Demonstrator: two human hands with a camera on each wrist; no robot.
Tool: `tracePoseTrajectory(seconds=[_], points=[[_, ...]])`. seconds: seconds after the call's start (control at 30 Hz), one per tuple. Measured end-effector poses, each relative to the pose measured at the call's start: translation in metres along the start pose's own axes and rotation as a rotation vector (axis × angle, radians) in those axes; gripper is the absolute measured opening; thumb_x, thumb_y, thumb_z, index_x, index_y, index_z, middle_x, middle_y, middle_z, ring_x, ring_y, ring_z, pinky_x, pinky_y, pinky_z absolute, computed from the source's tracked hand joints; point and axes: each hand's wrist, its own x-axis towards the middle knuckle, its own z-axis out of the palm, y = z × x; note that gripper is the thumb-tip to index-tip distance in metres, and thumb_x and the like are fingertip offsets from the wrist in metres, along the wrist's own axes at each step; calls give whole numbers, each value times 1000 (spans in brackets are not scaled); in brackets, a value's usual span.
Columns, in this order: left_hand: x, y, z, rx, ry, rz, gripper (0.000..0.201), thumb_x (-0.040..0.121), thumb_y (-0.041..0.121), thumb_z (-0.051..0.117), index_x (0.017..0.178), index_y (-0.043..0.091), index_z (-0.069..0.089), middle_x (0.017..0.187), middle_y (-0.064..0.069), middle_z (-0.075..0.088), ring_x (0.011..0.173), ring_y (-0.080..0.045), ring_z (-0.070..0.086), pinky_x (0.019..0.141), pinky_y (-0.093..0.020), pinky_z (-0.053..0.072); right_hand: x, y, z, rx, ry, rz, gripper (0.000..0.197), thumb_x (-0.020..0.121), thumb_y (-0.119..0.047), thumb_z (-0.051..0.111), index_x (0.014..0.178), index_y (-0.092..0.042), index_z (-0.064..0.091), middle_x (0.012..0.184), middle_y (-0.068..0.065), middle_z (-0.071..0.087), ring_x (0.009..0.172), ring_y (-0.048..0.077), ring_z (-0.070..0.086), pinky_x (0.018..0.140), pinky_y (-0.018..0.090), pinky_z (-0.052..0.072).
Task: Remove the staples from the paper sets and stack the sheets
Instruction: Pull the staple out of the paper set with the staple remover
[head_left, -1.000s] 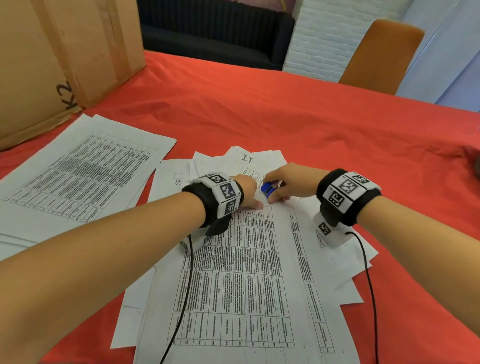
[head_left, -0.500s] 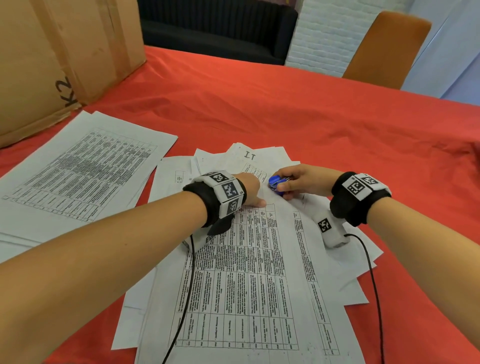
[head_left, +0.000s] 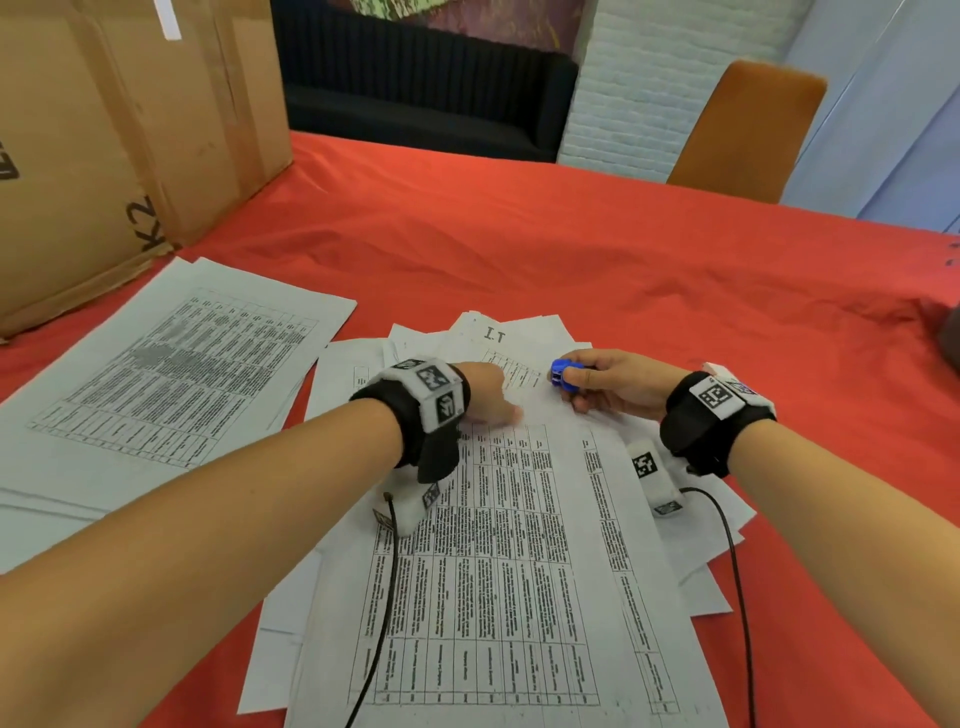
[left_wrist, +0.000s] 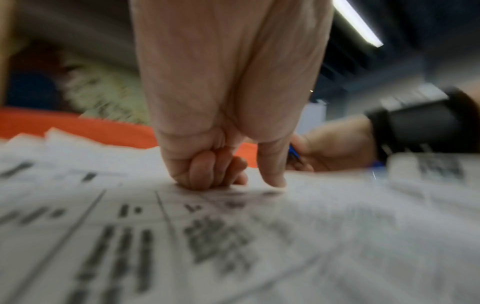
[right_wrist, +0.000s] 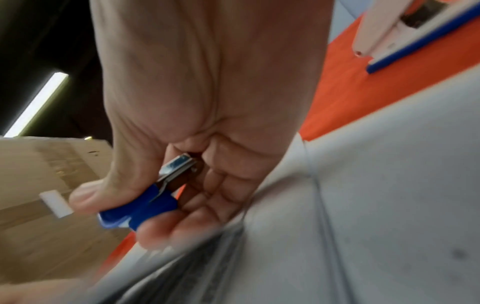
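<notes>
Head view: at centre frame we see the left hand (head_left: 485, 392) resting on the top sheet (head_left: 519, 545) of the paper pile (head_left: 691, 561), fingers curled under and thumb tip on the page. Just right of it, the right hand (head_left: 618, 384) pinches a blue staple remover (head_left: 563, 374) between thumb and fingers. A second stack (head_left: 171, 374) lies at left, near the box (head_left: 104, 130), on the red cloth (head_left: 571, 249).

A loose, fanned pile of white printed paper sheets (head_left: 498, 561) covered in black tables lies flat on the red-clothed table (head_left: 571, 249), its top sheet running lengthwise. A second, tidier stack of printed sheets (head_left: 156, 384) lies well apart to the left. The small blue-handled metal staple remover (head_left: 563, 374) sits above the pile's far end (apparently clear of the paper).
</notes>
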Motion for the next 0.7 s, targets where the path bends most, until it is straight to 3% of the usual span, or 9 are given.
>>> tracePoseTrajectory(seconds=[0.1,0.17,0.23,0.3,0.43,0.5,0.57,0.63,0.7], points=[[-2,-4,-4,-957,-198,-121,43,100,41,37,84,6,54,66,-4,48,58,-14,48,52,-22,35,-10,-25,14,-91,-28,-61,16,96,-12,51,108,-3,58,82,9,58,64,15,55,67,21,51],[-8,0,-3,-1496,-292,-137,37,103,31,34,88,3,53,76,-11,55,65,-19,56,54,-21,39,-18,-48,31,-326,-42,-134,21,93,-16,58,111,-5,60,87,7,62,71,13,57,70,20,49],[-16,4,-1,-1758,-331,-82,29,101,15,32,87,3,55,80,-15,59,66,-20,58,56,-19,42,-23,-69,47,-802,0,-205,31,89,-27,65,115,-12,61,95,4,65,80,11,56,72,18,44],[-24,5,0,-1973,-327,-89,29,98,7,30,83,0,54,77,-14,53,64,-17,49,55,-19,42,-25,-84,60,-1159,82,-245,38,85,-34,69,118,-18,61,100,0,64,88,13,55,75,24,42],[-35,-2,-4,-2006,-199,-66,25,100,3,32,87,-3,53,77,-15,54,65,-18,48,65,-23,44,-28,-100,74,-1174,114,-296,43,79,-34,75,117,-18,62,92,-6,60,84,14,52,67,22,40],[-40,-11,-9,-1961,-141,-60,26,100,6,34,87,-3,54,73,-14,57,61,-18,51,62,-22,44,-29,-108,80,-1208,127,-294,41,78,-35,75,114,-19,62,89,-6,58,81,15,51,66,26,39],[-45,-24,-16,-1917,-121,-59,28,100,9,35,81,0,54,62,-10,56,48,-14,50,50,-17,41,-30,-114,84,-1187,184,-335,35,80,-39,73,105,-18,60,86,-6,57,79,16,52,64,27,40],[-54,-42,-25,-1771,-115,-49,30,98,11,35,72,8,49,53,-2,48,39,-9,42,37,-16,33,-31,-118,88,-900,261,-396,32,85,-40,68,103,-14,59,89,-3,62,78,16,58,66,29,47],[-70,-61,-32,-1536,-91,-29,31,96,14,34,67,15,44,50,4,37,37,-7,33,34,-16,23,-30,-116,93,-356,305,-412,30,93,-37,57,104,-9,56,88,1,61,74,14,58,64,28,49]])
